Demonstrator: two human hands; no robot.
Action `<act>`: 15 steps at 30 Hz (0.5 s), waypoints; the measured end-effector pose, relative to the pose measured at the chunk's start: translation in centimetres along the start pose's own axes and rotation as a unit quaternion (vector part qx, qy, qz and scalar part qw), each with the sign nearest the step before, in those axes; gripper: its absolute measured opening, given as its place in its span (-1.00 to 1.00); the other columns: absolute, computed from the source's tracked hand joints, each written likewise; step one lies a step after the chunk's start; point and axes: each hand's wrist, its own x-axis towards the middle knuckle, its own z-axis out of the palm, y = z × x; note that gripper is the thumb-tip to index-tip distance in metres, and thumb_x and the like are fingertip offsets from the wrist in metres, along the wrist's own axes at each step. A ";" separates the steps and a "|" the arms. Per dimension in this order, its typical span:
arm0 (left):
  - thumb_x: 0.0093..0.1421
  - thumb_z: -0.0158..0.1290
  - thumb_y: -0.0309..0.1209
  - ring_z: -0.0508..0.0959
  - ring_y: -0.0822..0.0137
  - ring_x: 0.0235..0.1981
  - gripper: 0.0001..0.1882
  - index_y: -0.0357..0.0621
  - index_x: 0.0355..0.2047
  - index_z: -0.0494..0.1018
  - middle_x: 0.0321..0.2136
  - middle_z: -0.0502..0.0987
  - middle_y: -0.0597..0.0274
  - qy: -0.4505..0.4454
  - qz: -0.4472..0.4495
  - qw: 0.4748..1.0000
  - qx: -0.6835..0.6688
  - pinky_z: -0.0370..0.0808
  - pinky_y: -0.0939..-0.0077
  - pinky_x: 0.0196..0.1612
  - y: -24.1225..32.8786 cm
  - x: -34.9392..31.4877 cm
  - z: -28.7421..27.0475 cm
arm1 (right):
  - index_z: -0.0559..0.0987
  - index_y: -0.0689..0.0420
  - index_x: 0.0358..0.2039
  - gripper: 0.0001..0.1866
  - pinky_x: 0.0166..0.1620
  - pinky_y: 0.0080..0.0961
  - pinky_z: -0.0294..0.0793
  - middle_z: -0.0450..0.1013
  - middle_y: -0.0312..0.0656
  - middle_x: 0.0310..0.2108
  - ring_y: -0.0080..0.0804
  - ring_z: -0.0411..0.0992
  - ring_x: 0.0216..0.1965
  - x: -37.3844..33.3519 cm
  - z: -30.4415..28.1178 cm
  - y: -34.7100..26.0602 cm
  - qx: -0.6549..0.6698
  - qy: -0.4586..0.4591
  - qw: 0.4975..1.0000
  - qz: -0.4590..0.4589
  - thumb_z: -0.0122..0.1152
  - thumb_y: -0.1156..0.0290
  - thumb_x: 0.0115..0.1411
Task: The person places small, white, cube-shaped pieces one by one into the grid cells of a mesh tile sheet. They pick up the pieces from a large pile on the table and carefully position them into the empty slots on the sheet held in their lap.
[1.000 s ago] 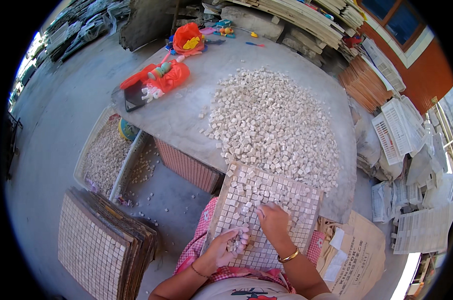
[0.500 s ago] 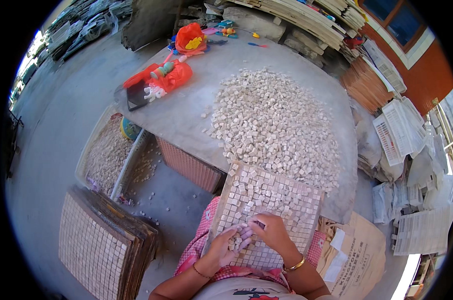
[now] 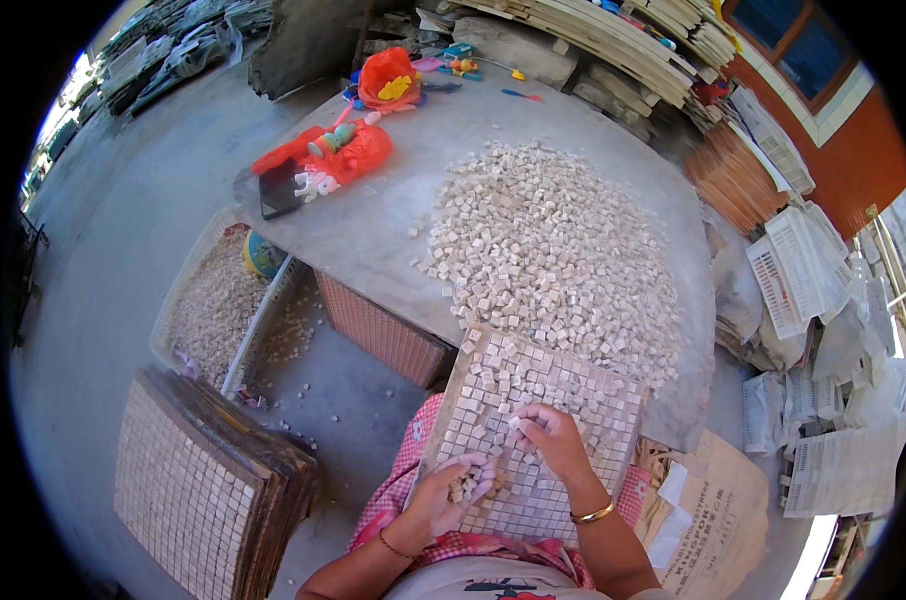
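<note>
A grid tray [image 3: 639, 408] of small square stone tiles rests across my lap, its far end against the table. Loose stone cubes [image 3: 503, 372] lie over the seated rows in its upper half. My left hand [image 3: 451, 495] is cupped above the tray's lower left, with several stone cubes [image 3: 464, 487] held in the curled fingers. Over the middle of the tray, my right hand [image 3: 555, 440] pinches what looks like a single pale stone cube [image 3: 514, 424] between thumb and fingertips. A large heap of stone cubes [image 3: 553, 250] spreads over the table just beyond the tray.
The grey table [image 3: 398, 250] also bears red plastic bags [image 3: 358, 150], toys and a dark flat object [image 3: 278, 190]. At left are a white bin [image 3: 208, 310] of stone chips and a stack of filled trays [image 3: 188, 490]. White plastic baskets [image 3: 798, 260] lie at right.
My right hand has moved up and right, away from my left hand, with a pale cube at its fingertips. The left hand stays nearly in place, lowered slightly.
</note>
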 end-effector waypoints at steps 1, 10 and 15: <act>0.23 -0.18 -0.41 0.48 0.32 -0.25 -0.75 -0.30 -0.17 0.36 -0.28 0.46 0.09 0.002 -0.002 1.000 0.000 0.46 0.51 -0.16 0.0 0.0 0.0 | 0.49 0.27 -0.25 -0.79 -0.25 -0.57 0.46 0.47 -0.23 -0.35 -0.54 0.44 -0.31 -0.2 -0.3 -0.3 0.034 0.001 0.999 0.037 0.14 0.49 0.08; 0.18 -0.11 -0.41 0.35 0.45 -0.49 -0.84 -0.26 -0.29 0.36 -0.43 0.40 0.21 -0.033 0.020 0.994 -0.101 0.32 0.66 -0.46 2.8 -0.2 -2.4 | 0.56 0.18 -0.44 -0.89 -0.31 -0.43 0.40 0.43 -0.15 -0.50 -0.31 0.42 -0.41 -2.8 0.6 0.0 -0.283 0.020 0.954 -0.094 0.19 0.44 0.00; 0.18 -0.09 -0.41 0.35 0.44 -0.54 -0.84 -0.25 -0.29 0.36 -0.48 0.40 0.22 0.013 0.065 0.995 -0.070 0.33 0.65 -0.50 3.3 -1.0 -2.1 | 0.54 0.15 -0.51 -0.94 -0.22 -0.31 0.35 0.42 -0.13 -0.48 -0.12 0.36 -0.32 -3.8 2.4 0.5 -0.361 0.080 0.920 -0.129 0.17 0.45 -0.02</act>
